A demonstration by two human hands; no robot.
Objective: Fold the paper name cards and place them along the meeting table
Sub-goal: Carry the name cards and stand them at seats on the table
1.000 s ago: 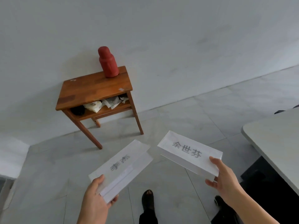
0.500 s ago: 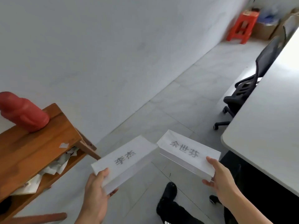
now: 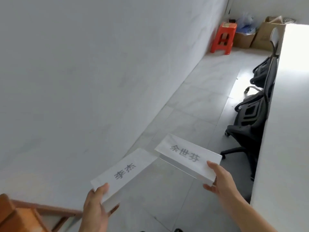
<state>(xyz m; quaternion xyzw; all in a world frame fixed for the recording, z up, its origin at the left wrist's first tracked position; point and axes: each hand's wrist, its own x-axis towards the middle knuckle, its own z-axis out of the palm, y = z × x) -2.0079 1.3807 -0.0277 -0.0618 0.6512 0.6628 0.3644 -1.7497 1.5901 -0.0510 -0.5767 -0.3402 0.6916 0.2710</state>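
White left card: head view; hangs in mid-air above the floor, low and left of centre; shows two dark printed characters on its upper face; runs lengthwise away toward the upper right.
Left grip: grasps the near short end of the left card, thumb on the top face, fingers curled underneath.
Right card: white, also in mid-air, just beside the left card, their far corners close, contact impossible to tell; bears three dark characters; shows a folded panel under the printed face.
Right grip: pinches the right-hand end of the right card, thumb on top, fingers under the edge.
Counter: pale slab along the right edge, brightly lit at its far end, just right of the right forearm.
Black chairs: two, tucked against the counter's side, one beyond the other.
Far corner: red stool against the wall, cardboard boxes just beside it.
Wooden side table: bottom-left corner, cut off by the edge.
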